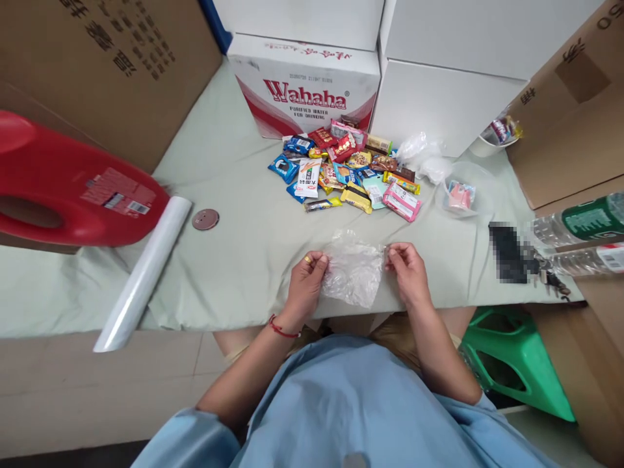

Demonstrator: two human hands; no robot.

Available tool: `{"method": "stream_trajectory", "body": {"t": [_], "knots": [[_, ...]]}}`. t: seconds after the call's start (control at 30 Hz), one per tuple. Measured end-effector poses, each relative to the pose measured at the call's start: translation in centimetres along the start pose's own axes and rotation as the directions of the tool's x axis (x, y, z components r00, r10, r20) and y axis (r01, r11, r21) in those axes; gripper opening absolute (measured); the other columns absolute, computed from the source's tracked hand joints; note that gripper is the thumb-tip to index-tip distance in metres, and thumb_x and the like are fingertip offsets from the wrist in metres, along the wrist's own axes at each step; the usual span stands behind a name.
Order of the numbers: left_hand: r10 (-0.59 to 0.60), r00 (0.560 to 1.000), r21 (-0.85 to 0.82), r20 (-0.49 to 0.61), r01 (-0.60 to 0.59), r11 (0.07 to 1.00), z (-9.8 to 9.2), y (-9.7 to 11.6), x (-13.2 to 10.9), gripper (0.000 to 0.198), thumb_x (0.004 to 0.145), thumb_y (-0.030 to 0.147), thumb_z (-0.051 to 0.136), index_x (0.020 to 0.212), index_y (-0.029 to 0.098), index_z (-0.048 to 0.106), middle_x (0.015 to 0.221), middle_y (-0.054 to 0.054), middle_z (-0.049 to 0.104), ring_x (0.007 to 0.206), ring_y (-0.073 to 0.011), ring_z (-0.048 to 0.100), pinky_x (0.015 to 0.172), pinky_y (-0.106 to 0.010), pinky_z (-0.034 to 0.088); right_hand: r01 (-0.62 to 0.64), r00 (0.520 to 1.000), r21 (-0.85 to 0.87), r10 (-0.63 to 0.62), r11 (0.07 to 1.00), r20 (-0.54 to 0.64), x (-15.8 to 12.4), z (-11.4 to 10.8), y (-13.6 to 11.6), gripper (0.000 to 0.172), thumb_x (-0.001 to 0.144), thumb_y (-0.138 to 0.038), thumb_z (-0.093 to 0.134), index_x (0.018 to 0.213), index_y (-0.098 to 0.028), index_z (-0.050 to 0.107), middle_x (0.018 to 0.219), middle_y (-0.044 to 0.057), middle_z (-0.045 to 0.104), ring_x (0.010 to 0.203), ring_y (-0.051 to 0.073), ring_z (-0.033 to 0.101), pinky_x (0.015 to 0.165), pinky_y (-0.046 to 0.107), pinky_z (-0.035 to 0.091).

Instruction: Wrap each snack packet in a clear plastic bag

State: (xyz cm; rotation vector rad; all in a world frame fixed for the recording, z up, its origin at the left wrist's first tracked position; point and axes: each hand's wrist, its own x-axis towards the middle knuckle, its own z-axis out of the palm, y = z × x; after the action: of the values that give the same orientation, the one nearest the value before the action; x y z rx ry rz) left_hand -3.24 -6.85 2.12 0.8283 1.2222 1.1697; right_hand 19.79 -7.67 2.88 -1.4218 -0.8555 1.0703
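Note:
A crumpled clear plastic bag [353,270] is stretched between my two hands near the front edge of the pale green table cover [234,234]. My left hand [306,283], with a ring and a red wrist string, pinches the bag's left edge. My right hand [408,273] pinches its right edge. Beyond the bag lies a heap of several small wrapped snacks [348,170] in many colours.
A roll of clear film [146,270] and a red jug [63,188] lie at the left, with a small round lid [205,219] nearby. A Wahaha carton [305,84] and white boxes stand behind. More clear bags [458,192], bottles [580,224] and a green stool [521,361] are right.

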Motion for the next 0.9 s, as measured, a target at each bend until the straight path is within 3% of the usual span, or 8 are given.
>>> {"method": "stream_trajectory", "body": {"t": [0.07,0.1,0.2,0.3,0.43,0.57,0.7,0.9], "knots": [[0.033,0.999,0.011,-0.033,-0.033,0.999,0.3,-0.6,-0.8,0.033,0.084,0.052,0.076,0.086,0.021,0.067,0.071,0.003,0.063,0.067,-0.0125,0.053,0.068,-0.026,0.042,0.114,0.99,-0.12,-0.124,0.986,-0.074,-0.4,0.1,-0.4,0.032,0.086,-0.052,0.076,0.097,-0.024,0.067,0.084,-0.001,0.062,0.07,0.015,0.054,0.061,0.025,0.048],[0.05,0.998,0.019,-0.038,-0.05,0.999,0.5,-0.8,-1.2,0.032,0.085,0.052,0.075,0.088,0.021,0.068,0.073,0.002,0.065,0.069,-0.0131,0.055,0.069,-0.027,0.044,0.135,0.988,-0.154,-0.145,0.979,-0.055,-0.8,0.4,-0.7,0.03,0.089,-0.052,0.074,0.098,-0.024,0.067,0.083,-0.001,0.062,0.069,0.014,0.053,0.06,0.025,0.046],[0.139,0.99,0.095,-0.005,-0.137,0.986,0.8,-1.1,-2.4,0.03,0.087,0.051,0.074,0.092,0.022,0.07,0.079,-0.001,0.068,0.074,-0.0152,0.06,0.074,-0.029,0.047,0.097,0.981,-0.164,-0.067,0.982,0.181,-2.1,2.0,-1.7,0.033,0.093,-0.057,0.068,0.099,-0.024,0.068,0.08,0.0,0.064,0.067,0.015,0.054,0.056,0.025,0.044],[0.203,0.971,0.183,0.129,-0.225,0.957,1.3,-1.0,-3.3,0.032,0.087,0.054,0.074,0.09,0.022,0.071,0.084,-0.002,0.07,0.079,-0.017,0.062,0.076,-0.031,0.049,0.082,0.935,-0.155,-0.022,0.984,0.354,-3.1,4.5,-2.0,0.036,0.088,-0.06,0.072,0.094,-0.024,0.067,0.087,0.002,0.068,0.076,0.017,0.059,0.06,0.026,0.046],[0.124,0.979,0.148,0.163,-0.148,0.978,1.6,-0.7,-3.5,0.04,0.09,0.061,0.068,0.086,0.021,0.068,0.08,-0.002,0.068,0.077,-0.0164,0.06,0.074,-0.03,0.049,0.102,0.924,-0.134,-0.044,0.986,0.38,-3.2,6.1,-1.5,0.039,0.088,-0.061,0.071,0.081,-0.023,0.065,0.079,0.0,0.065,0.076,0.017,0.059,0.071,0.028,0.049],[0.101,0.991,0.17,0.087,-0.115,0.979,1.5,-0.7,-3.1,0.04,0.091,0.059,0.067,0.081,0.021,0.064,0.073,0.001,0.063,0.071,-0.0146,0.055,0.07,-0.028,0.046,0.076,0.904,-0.107,-0.023,0.991,0.426,-3.1,5.4,-0.9,0.037,0.089,-0.06,0.071,0.086,-0.023,0.073,0.083,0.001,0.069,0.074,0.016,0.06,0.072,0.029,0.049],[0.107,0.99,0.148,0.093,-0.12,0.982,1.5,-0.8,-3.0,0.041,0.093,0.061,0.063,0.085,0.021,0.063,0.077,0.0,0.064,0.074,-0.0151,0.056,0.072,-0.029,0.046,0.008,0.918,-0.052,0.014,0.999,0.397,-3.2,4.9,-0.7,0.035,0.088,-0.057,0.073,0.087,-0.022,0.078,0.086,0.002,0.073,0.07,0.015,0.06,0.07,0.029,0.051],[0.133,0.989,0.095,0.069,-0.14,0.986,1.4,-1.0,-2.5,0.033,0.095,0.054,0.064,0.088,0.022,0.061,0.079,0.0,0.064,0.077,-0.0151,0.058,0.076,-0.029,0.047,0.02,0.941,-0.039,-0.006,0.999,0.338,-3.0,4.5,-0.9,0.03,0.087,-0.053,0.076,0.09,-0.023,0.081,0.086,0.002,0.074,0.069,0.015,0.059,0.068,0.029,0.051]]}}
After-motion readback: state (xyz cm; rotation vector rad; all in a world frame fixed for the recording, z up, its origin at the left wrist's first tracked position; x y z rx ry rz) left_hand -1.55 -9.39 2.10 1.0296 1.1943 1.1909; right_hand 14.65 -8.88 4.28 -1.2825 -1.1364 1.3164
